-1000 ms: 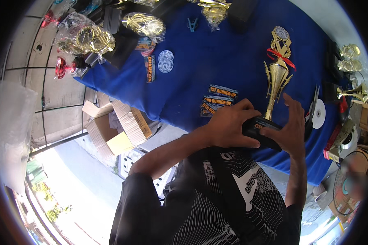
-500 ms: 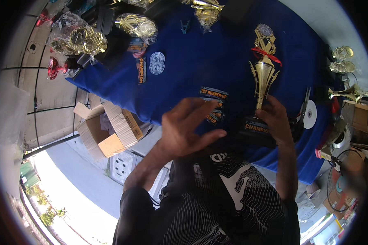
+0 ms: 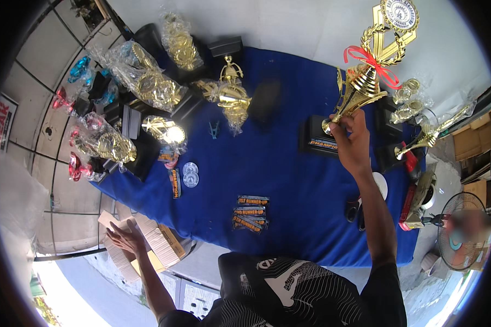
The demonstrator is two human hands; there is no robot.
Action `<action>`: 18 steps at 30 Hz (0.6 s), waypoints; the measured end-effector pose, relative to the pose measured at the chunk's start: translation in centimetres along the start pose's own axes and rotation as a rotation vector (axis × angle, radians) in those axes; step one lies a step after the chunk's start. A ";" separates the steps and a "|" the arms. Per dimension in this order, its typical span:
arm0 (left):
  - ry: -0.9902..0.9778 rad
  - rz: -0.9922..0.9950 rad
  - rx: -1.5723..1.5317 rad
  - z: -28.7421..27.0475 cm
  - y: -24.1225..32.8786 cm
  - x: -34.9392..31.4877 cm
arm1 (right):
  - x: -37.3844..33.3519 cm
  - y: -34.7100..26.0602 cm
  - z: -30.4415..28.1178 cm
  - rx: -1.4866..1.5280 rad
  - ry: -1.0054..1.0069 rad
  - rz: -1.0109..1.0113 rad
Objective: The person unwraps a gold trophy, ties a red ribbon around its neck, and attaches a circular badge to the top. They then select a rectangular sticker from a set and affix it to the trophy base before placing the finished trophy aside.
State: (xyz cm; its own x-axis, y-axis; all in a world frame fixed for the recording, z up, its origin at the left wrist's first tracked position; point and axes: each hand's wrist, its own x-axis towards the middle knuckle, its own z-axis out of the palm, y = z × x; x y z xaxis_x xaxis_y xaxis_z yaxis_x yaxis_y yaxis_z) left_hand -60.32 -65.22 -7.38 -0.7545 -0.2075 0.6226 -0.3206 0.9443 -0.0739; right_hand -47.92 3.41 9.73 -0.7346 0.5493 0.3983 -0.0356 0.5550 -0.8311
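Observation:
At the far right of the blue-covered table, my right hand [image 3: 353, 146] is closed around the lower stem of a gold trophy [image 3: 364, 82]. The trophy has a red ribbon bow [image 3: 372, 64], a round emblem at its top and a black base [image 3: 319, 129] with a label strip. Its base appears to be on the cloth, though its underside is hidden. Off the table's left edge, my left hand [image 3: 126, 238] is empty, fingers spread, over or beside an opened cardboard box [image 3: 157, 242]; I cannot tell whether it touches the box.
Several label strips [image 3: 251, 212] lie near the table's front edge. Round stickers [image 3: 190, 174] and a teal clip [image 3: 214, 129] lie farther left. Plastic-wrapped trophies [image 3: 147, 82] crowd the back left. Scissors [image 3: 354, 211] and a white roll [image 3: 379, 186] lie front right, near a fan [image 3: 463, 231].
My right hand has carried the trophy farther back on the table. My left hand has swung from above the label strips out left to the box. The view has shifted, showing more wrapped trophies.

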 end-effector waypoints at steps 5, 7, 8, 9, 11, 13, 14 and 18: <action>0.244 0.298 -0.721 -7.8 14.3 4.4 | 7.4 3.8 2.7 -0.128 0.097 -0.074; 0.168 0.488 -1.006 -12.3 21.6 4.9 | 9.5 5.2 4.1 -0.189 0.140 -0.056; 0.092 0.617 -1.095 -14.2 25.3 5.4 | 10.7 5.9 4.9 -0.186 0.155 -0.083; -0.060 0.681 -1.096 -16.1 29.0 5.3 | 11.9 6.4 5.7 -0.240 0.167 -0.042; -0.080 0.892 -1.064 -18.2 36.7 6.4 | 13.9 7.4 7.0 -0.253 0.191 0.023; -0.300 0.775 -1.193 -18.5 43.4 8.7 | 15.6 8.4 7.8 -0.299 0.198 0.001; -0.428 0.637 -1.265 -18.2 46.2 9.9 | 16.4 9.0 8.2 -0.309 0.201 0.015; -0.513 0.514 -0.847 -15.4 53.2 14.4 | 18.9 11.3 9.8 -0.303 0.176 0.005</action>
State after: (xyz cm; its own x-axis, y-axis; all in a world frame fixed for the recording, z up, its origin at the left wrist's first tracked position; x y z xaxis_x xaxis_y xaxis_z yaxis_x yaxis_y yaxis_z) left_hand -79.47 -14.07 9.65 -0.8949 0.3619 0.2611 0.4443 0.7766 0.4466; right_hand -68.91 13.95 4.06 -0.6048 0.6374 0.4774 0.1899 0.6976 -0.6908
